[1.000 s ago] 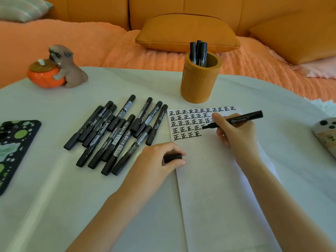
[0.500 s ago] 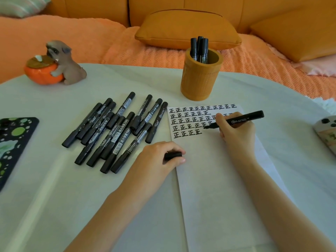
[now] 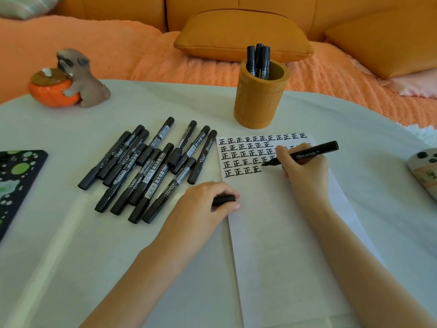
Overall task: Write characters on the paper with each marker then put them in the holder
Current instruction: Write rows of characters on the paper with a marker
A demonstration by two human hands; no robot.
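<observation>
A white paper sheet (image 3: 281,223) lies on the table, its top covered with rows of black characters. My right hand (image 3: 302,166) grips an uncapped black marker (image 3: 309,153), tip resting on the paper just right of the last character in the bottom row. My left hand (image 3: 208,204) rests on the paper's left edge and is closed around the black marker cap (image 3: 224,200). Several capped black markers (image 3: 146,169) lie in a pile left of the paper. A tan wooden holder (image 3: 260,100) behind the paper has three markers (image 3: 258,60) standing in it.
A dog figurine on an orange pumpkin (image 3: 68,84) stands at the back left. A dark patterned phone case (image 3: 16,185) lies at the left edge, a game controller (image 3: 425,171) at the right edge. Orange sofa cushions (image 3: 243,34) lie beyond the round table.
The marker tip has dropped slightly to the end of the bottom row of characters. My left hand still holds the cap in the same place.
</observation>
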